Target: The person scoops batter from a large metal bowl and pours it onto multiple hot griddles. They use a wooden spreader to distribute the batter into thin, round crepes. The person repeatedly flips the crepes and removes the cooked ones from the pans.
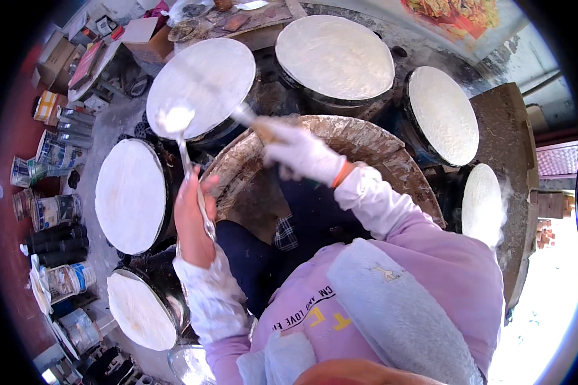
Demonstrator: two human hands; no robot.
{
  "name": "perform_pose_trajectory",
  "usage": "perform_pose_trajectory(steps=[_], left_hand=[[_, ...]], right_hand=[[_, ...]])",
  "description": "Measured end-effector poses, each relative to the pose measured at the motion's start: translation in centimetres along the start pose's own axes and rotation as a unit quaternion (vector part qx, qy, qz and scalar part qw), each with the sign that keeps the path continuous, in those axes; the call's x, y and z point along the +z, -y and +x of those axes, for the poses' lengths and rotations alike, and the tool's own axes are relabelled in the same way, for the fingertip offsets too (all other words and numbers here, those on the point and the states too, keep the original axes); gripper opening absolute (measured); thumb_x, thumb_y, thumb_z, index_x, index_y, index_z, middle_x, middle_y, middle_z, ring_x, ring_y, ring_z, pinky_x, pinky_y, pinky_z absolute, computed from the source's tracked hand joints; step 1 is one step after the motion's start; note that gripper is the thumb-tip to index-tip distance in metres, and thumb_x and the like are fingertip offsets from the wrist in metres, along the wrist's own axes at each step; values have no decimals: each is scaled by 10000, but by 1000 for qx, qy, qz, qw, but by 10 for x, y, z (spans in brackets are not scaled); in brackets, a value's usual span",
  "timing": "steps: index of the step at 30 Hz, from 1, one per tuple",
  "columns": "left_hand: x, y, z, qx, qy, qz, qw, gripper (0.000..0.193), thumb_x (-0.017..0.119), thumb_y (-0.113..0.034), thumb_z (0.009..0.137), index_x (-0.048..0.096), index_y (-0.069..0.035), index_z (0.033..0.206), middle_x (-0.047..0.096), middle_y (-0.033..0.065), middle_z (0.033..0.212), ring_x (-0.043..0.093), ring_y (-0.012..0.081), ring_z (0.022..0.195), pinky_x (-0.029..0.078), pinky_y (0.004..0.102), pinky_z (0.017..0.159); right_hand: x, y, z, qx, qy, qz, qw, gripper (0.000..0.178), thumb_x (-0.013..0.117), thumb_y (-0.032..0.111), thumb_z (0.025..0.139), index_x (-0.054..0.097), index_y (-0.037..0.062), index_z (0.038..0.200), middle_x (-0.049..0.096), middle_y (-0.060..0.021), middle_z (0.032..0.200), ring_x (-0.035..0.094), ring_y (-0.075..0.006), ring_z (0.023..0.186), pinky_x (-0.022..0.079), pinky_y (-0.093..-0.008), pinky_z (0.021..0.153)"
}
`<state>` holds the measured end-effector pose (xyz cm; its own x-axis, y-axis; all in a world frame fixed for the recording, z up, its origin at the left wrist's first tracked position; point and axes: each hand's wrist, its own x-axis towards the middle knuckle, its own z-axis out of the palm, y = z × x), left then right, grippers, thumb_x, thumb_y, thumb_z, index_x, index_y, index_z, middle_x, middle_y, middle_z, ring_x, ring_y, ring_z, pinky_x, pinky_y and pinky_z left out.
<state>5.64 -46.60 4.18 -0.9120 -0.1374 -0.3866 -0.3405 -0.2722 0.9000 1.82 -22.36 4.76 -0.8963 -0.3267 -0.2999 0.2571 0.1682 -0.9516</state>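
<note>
My left hand (192,221) is bare and grips the thin metal handle of a ladle (175,119). The ladle's bowl holds white batter and hangs over the near edge of a round griddle (205,80) at the upper left, which is coated with a pale thin layer. My right hand (302,153), in a white glove, holds the wooden handle of a spreading tool (253,122). The tool's tip reaches onto the same griddle, just right of the ladle.
Several more round griddles with pale sheets ring me: top centre (335,56), right (443,115), far right (481,205), left (131,196), lower left (141,311). A crusted curved wooden counter (372,144) lies in front of me. Cans and bottles (54,212) stand at the left.
</note>
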Motion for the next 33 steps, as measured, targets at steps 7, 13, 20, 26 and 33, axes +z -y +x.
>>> perform_pose_trajectory(steps=[7, 13, 20, 26, 33], left_hand=[[84, -15, 163, 8, 111, 67, 991, 187, 555, -244, 1003, 560, -64, 952, 569, 26, 712, 486, 101, 515, 382, 256, 459], [122, 21, 268, 55, 100, 229, 967, 172, 527, -190, 960, 554, -21, 970, 569, 52, 705, 519, 136, 510, 427, 294, 460], [128, 20, 321, 108, 29, 397, 911, 273, 501, -239, 960, 583, -35, 1123, 633, 87, 722, 585, 171, 496, 477, 336, 460], [102, 19, 331, 113, -7, 378, 919, 267, 503, -240, 965, 595, -29, 1099, 638, 97, 723, 585, 184, 496, 476, 340, 461], [94, 14, 317, 47, 20, 207, 977, 279, 519, -217, 987, 588, 22, 1113, 621, 91, 748, 559, 146, 536, 463, 304, 480]], right_hand=[[-87, -75, 46, -155, -229, -203, 939, 532, 640, 277, 924, 528, 81, 1406, 664, -228, 1204, 653, -333, 1125, 501, -362, 937], [-90, -79, 88, -99, -243, -335, 905, 449, 606, 302, 923, 577, 126, 1335, 695, -200, 925, 665, -399, 880, 526, -480, 773], [-83, -74, 125, -67, -213, -325, 919, 454, 619, 320, 924, 577, 160, 1347, 687, -212, 924, 662, -408, 886, 517, -474, 764], [-80, -72, 136, -84, -248, -303, 916, 399, 577, 305, 916, 570, 111, 1265, 676, -234, 877, 652, -427, 853, 508, -524, 747], [-55, -71, 194, -115, -230, -229, 939, 366, 587, 264, 916, 629, 105, 1244, 648, -147, 722, 639, -320, 640, 505, -445, 585]])
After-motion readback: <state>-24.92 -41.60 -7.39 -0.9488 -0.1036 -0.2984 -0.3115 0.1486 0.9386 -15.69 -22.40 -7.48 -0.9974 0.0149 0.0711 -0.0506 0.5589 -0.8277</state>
